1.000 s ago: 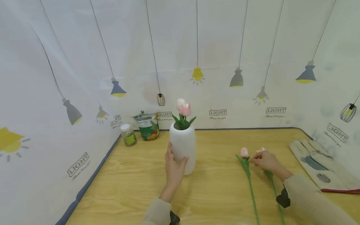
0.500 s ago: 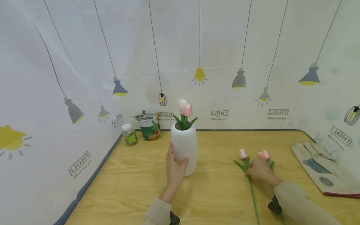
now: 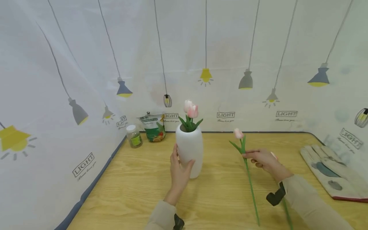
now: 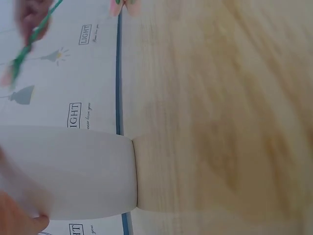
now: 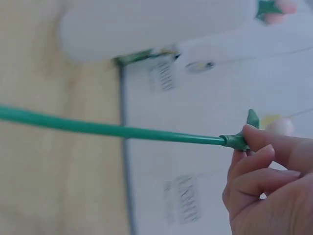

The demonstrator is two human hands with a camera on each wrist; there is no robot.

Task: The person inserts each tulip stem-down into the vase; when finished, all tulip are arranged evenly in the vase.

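**Green stem pinched just under the leaves, lifted off the wood**

Green plastic is what I have in the right hand (image 3: 263, 160): the long thin stem of a pale pink artificial tulip (image 3: 246, 172), sitting right of centre in the head view, its bud (image 3: 238, 133) up near the back edge of the pale wooden table (image 3: 218, 195) and its foot trailing towards the lower right. My fingertips (image 5: 259, 142) are curled and pinch the stem right where the leaves branch off, as the right wrist view shows plainly.

I judge it very light and springy. The stem looks stiff enough to hold its line, yet the far end would probably whip if I swung it. The smooth stem may twist between fingers, so the leaf joint, which is thicker, seems the sounder place to hold. The bud looks soft and easily crushed; I would keep off it.

My left hand (image 3: 179, 169) is wrapped around the side of the tall white matte vase (image 3: 190, 153), which stands upright at the frame's centre with two pink tulips (image 3: 190, 111) already in its mouth.

A second stem (image 3: 287, 212) lies on the table under my right sleeve. Left of the vase stand a small jar (image 3: 134, 136) and a green pouch (image 3: 153, 128); grey work gloves (image 3: 330, 172) lie at far right.
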